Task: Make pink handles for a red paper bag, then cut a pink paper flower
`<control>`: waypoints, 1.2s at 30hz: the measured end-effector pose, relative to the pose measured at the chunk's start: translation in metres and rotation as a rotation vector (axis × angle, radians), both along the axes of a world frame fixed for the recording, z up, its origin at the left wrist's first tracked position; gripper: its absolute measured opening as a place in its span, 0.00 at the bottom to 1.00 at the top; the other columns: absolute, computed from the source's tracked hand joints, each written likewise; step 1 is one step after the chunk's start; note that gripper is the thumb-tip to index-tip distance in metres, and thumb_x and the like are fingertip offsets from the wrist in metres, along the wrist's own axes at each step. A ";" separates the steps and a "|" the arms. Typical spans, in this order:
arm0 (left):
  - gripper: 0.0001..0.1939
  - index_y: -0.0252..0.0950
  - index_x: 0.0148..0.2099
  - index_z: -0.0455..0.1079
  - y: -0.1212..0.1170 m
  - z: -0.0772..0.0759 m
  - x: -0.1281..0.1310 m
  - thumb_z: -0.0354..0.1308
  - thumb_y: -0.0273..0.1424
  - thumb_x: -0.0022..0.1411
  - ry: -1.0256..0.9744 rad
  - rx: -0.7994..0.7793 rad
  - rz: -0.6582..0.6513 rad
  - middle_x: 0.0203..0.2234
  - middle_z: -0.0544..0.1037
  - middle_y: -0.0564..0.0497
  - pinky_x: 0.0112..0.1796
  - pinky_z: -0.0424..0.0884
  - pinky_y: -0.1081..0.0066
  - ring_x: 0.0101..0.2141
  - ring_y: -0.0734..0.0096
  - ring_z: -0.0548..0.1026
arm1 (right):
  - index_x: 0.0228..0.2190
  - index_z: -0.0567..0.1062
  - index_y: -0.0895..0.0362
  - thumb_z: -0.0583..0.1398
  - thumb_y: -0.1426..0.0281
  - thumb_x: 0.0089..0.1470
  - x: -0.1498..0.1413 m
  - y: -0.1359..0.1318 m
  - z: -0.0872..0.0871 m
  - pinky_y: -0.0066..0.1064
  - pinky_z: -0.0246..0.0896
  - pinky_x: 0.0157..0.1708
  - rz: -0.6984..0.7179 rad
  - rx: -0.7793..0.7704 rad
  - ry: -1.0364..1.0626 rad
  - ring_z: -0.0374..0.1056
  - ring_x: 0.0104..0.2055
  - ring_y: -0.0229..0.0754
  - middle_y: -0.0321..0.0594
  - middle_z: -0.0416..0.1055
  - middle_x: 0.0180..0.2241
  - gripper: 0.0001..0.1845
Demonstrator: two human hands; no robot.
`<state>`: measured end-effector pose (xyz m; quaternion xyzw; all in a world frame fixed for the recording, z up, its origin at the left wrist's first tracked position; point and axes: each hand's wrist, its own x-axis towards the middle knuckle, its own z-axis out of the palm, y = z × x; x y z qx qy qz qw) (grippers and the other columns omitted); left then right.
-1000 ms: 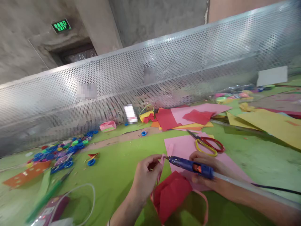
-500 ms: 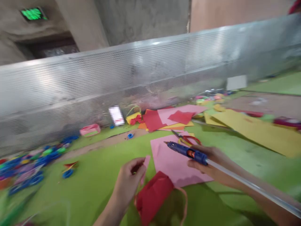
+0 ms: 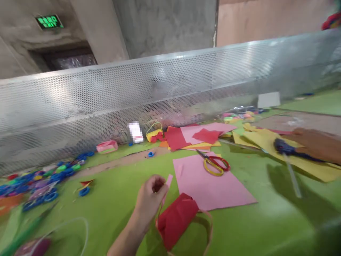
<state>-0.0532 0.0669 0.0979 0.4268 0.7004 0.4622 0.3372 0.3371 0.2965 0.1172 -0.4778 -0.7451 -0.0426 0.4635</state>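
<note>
My left hand [image 3: 151, 195] is closed in a pinch on a narrow pink paper strip [image 3: 169, 180], whose end sticks up past the thumb. Just below that hand lies a folded red paper pouch [image 3: 178, 220] with a thin pinkish strap [image 3: 211, 227] looping on the table. Over at the right, my right hand [image 3: 311, 142] is smeared by motion around a dark blue hot glue gun [image 3: 283, 146]. A translucent glue stick [image 3: 293, 179] slants down from the gun. Red-and-yellow-handled scissors [image 3: 216, 164] rest on a pink paper sheet [image 3: 215, 190] between the hands.
Red, pink and orange sheets [image 3: 174, 138] pile behind the scissors; yellow sheets [image 3: 255, 138] lie right. A small yellow bag [image 3: 153, 136], phone [image 3: 136, 132] and pink paper piece [image 3: 107, 146] stand near the perforated metal barrier [image 3: 112, 92]. Colourful bits [image 3: 39, 185] crowd the left.
My right hand has swung away to the right with the glue gun, uncovering the scissors and more of the pink sheet. My left hand keeps its pinch on the strip. The view has shifted slightly.
</note>
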 end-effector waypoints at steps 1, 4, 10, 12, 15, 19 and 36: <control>0.10 0.36 0.28 0.66 0.000 0.000 0.000 0.59 0.38 0.49 0.006 0.005 0.001 0.16 0.66 0.59 0.23 0.61 0.73 0.17 0.76 0.62 | 0.15 0.79 0.57 0.63 0.74 0.49 -0.016 -0.006 0.002 0.28 0.55 0.18 0.088 -0.034 -0.056 0.65 0.15 0.34 0.42 0.73 0.16 0.14; 0.09 0.36 0.30 0.65 0.001 -0.003 0.001 0.58 0.36 0.49 0.030 0.018 -0.010 0.18 0.68 0.58 0.23 0.60 0.73 0.18 0.76 0.64 | 0.32 0.81 0.49 0.66 0.74 0.45 -0.082 -0.043 0.010 0.33 0.68 0.24 0.401 -0.093 -0.241 0.74 0.28 0.43 0.42 0.78 0.34 0.10; 0.13 0.37 0.36 0.61 0.001 -0.012 0.005 0.60 0.29 0.47 -0.013 0.060 -0.013 0.21 0.71 0.57 0.25 0.62 0.74 0.23 0.74 0.68 | 0.40 0.76 0.53 0.62 0.75 0.49 -0.212 -0.129 0.005 0.50 0.61 0.49 0.741 0.145 -0.501 0.59 0.55 0.54 0.48 0.67 0.49 0.14; 0.17 0.37 0.38 0.59 -0.001 -0.015 0.008 0.61 0.28 0.46 -0.106 0.080 -0.024 0.19 0.70 0.59 0.24 0.60 0.75 0.21 0.76 0.66 | 0.31 0.76 0.56 0.60 0.77 0.50 -0.233 -0.142 -0.007 0.47 0.60 0.47 0.770 0.253 -0.552 0.60 0.52 0.52 0.49 0.68 0.45 0.06; 0.21 0.37 0.39 0.58 -0.003 -0.015 0.010 0.63 0.26 0.43 -0.171 0.053 -0.049 0.19 0.70 0.59 0.25 0.62 0.75 0.22 0.75 0.68 | 0.22 0.72 0.58 0.56 0.79 0.53 -0.244 -0.146 -0.027 0.41 0.60 0.43 0.786 0.346 -0.527 0.61 0.45 0.48 0.48 0.69 0.38 0.11; 0.19 0.35 0.40 0.64 -0.006 -0.004 0.002 0.62 0.26 0.44 -0.100 -0.058 -0.236 0.26 0.75 0.53 0.28 0.66 0.73 0.27 0.70 0.72 | 0.19 0.69 0.57 0.55 0.79 0.53 -0.240 -0.141 -0.040 0.37 0.57 0.38 0.837 0.338 -0.473 0.61 0.40 0.46 0.43 0.68 0.33 0.13; 0.19 0.35 0.40 0.72 -0.014 0.005 -0.025 0.63 0.29 0.40 0.272 -0.382 -0.564 0.25 0.72 0.55 0.26 0.62 0.74 0.26 0.71 0.68 | 0.18 0.65 0.56 0.55 0.82 0.53 -0.233 -0.143 -0.040 0.38 0.54 0.40 0.759 0.517 -0.511 0.57 0.33 0.42 0.37 0.64 0.25 0.16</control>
